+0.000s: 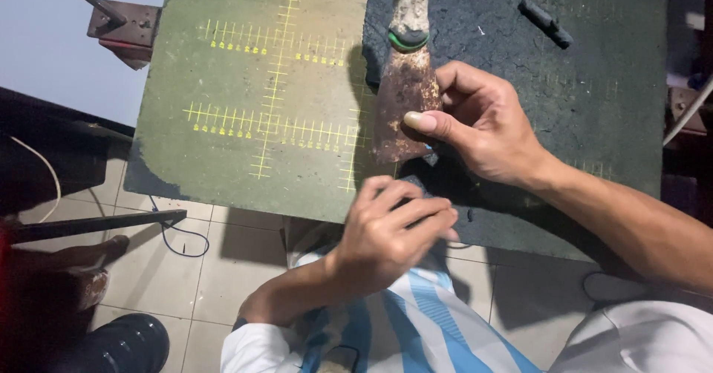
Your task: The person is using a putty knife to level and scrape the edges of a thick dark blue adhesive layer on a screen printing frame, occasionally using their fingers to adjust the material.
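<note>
Rusty scraper [405,102] at mat edge [245,195], right hand [483,124]

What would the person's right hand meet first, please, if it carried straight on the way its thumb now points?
The right hand points left across the mat; its thumb already rests on the rusty, paint-crusted scraper blade. Beyond that lies only the green cutting mat with yellow grid lines, apparently free, though depth is hard to judge.
</note>
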